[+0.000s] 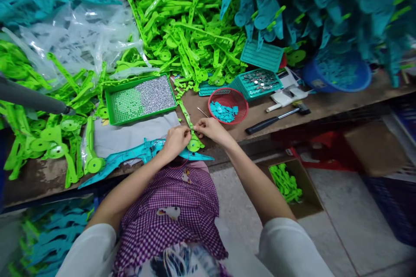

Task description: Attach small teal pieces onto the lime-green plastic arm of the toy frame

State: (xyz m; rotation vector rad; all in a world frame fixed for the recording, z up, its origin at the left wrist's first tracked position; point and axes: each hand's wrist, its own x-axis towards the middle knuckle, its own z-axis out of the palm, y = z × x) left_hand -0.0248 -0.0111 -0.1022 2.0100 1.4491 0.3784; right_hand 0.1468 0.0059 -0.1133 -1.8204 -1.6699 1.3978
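Observation:
My left hand [178, 139] is closed in a pinch at the middle of a long bright green plastic part [195, 143], which has a round end toward me. From the other side my right hand [211, 129] meets it, thumb and fingertips pressed together at the same spot; what small thing they pinch is hidden. Under my left wrist lies a long blue plastic part [130, 153], along the bench edge. A thin reddish wire [189, 156] loops down by my left hand and over the blue part.
A green tray [140, 117] of small metal pieces sits behind my hands. Nearby are a red basket [242, 117] of blue pieces, a teal basket [242, 83] of metal discs, a hammer [273, 124] and a blue bucket [360, 82]. Green parts [182, 39] are heaped behind.

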